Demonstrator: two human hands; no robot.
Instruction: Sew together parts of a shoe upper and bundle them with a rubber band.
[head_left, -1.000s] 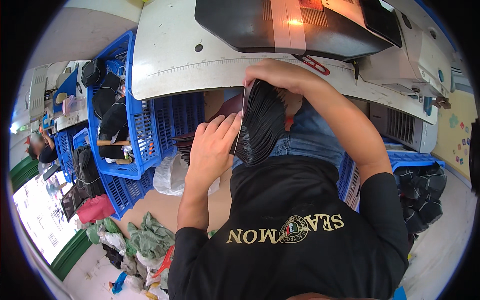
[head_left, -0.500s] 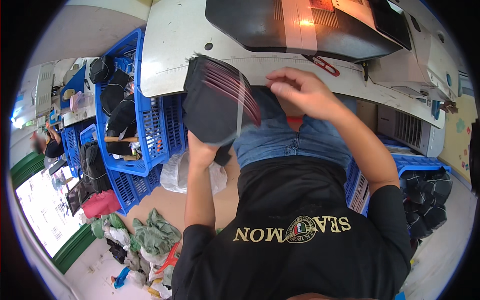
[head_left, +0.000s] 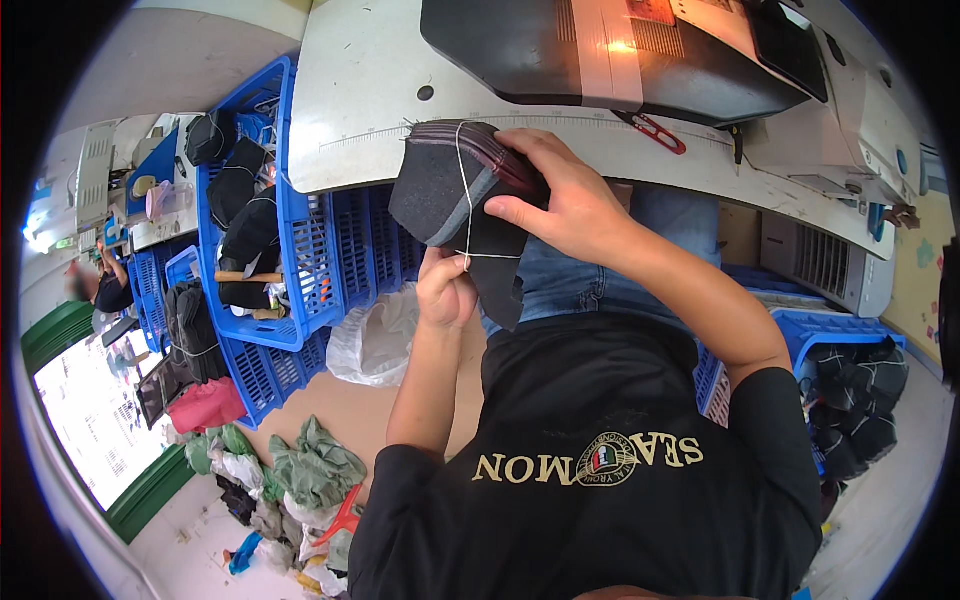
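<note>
A stack of black fabric pieces (head_left: 432,196) with dark red edges and a grey strip is held over my lap, at the front edge of the white table. A thin white cord (head_left: 463,190) runs around the stack and crosses near its lower side. My left hand (head_left: 447,290) is closed, pinching the cord below the bundle. My right hand (head_left: 570,195) grips the bundle's right side, thumb on the near face and fingers over the red-edged top. Some of the pieces are hidden behind this hand.
The white sewing table (head_left: 350,100) carries a black machine (head_left: 500,50) and small red-handled snips (head_left: 650,132). Blue crates (head_left: 320,260) with black bundles stand at left, another blue crate (head_left: 850,325) at right. Plastic bags (head_left: 315,465) lie on the floor; a person (head_left: 108,290) is far left.
The bundle has turned and shifted slightly right. My right hand, apart from it before, now grips its side. My left hand has moved from holding the stack's lower side to pinching the cord.
</note>
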